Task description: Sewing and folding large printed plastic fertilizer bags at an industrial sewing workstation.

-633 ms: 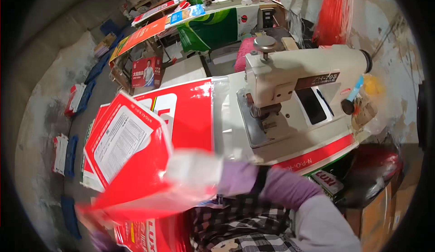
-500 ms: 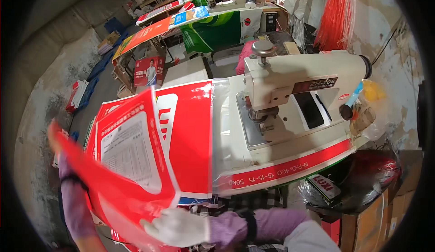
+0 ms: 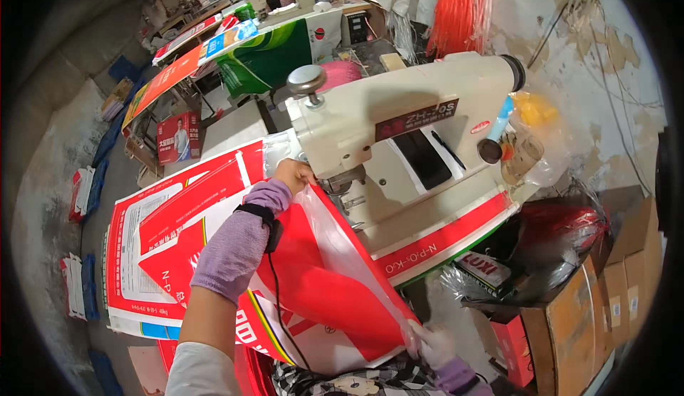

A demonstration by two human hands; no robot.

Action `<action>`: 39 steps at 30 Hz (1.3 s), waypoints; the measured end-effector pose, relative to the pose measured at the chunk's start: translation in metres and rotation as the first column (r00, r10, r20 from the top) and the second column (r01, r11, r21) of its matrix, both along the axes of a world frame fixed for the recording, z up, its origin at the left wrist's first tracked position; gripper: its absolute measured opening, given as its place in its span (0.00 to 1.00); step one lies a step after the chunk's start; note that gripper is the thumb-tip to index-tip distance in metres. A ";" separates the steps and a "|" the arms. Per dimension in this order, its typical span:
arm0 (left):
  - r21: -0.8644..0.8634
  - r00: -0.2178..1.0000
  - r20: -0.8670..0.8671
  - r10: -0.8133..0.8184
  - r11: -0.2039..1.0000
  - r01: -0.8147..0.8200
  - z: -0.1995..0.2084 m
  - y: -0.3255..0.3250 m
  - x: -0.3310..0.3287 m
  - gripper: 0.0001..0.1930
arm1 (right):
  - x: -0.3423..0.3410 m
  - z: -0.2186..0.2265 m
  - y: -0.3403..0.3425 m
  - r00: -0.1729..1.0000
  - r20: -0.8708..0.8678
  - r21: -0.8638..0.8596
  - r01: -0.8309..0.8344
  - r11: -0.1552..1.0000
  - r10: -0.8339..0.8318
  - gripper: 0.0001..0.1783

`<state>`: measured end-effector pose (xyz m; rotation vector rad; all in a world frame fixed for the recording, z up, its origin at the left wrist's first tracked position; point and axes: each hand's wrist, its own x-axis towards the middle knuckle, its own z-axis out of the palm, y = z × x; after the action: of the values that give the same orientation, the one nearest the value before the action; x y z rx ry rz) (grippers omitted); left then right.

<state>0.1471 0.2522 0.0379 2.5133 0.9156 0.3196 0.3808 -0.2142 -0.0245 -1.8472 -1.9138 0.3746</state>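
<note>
Pinching red sack (image 3: 313, 282) edgewise with left hand (image 3: 293, 176) beside sewing machine (image 3: 342, 122) and right hand (image 3: 432, 343) in front of it; probably light, limp, slippery: best held by corners.

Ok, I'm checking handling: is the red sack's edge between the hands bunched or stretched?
Stretched: the edge of the red sack runs nearly straight from the left hand, beside the sewing machine, to the right hand.
</note>
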 end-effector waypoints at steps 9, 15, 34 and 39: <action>0.216 0.888 -0.378 -0.262 0.908 0.360 0.018 -0.013 -0.014 0.12 | -0.012 -0.055 -0.047 0.282 -0.888 -0.382 -0.012 0.924 -0.363 0.18; 0.365 0.853 -0.328 0.406 0.887 -0.282 -0.009 -0.090 0.051 0.15 | -0.040 0.001 0.055 0.377 -0.870 -0.373 -0.079 0.924 -0.319 0.19; -0.978 0.870 0.145 0.471 0.202 0.054 0.049 -0.323 -0.103 0.15 | -0.175 -0.003 0.156 -0.258 -0.902 -0.228 -0.394 0.891 -0.345 0.19; -0.739 0.992 0.050 0.119 0.673 -0.044 0.103 -0.294 -0.040 0.13 | -0.123 0.058 0.161 -0.209 -0.966 -0.126 -0.141 0.982 -0.154 0.24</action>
<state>0.1069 -0.0421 0.1408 1.6872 0.8869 0.0578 0.2578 -0.0535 0.0340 -0.7734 -0.5517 1.5421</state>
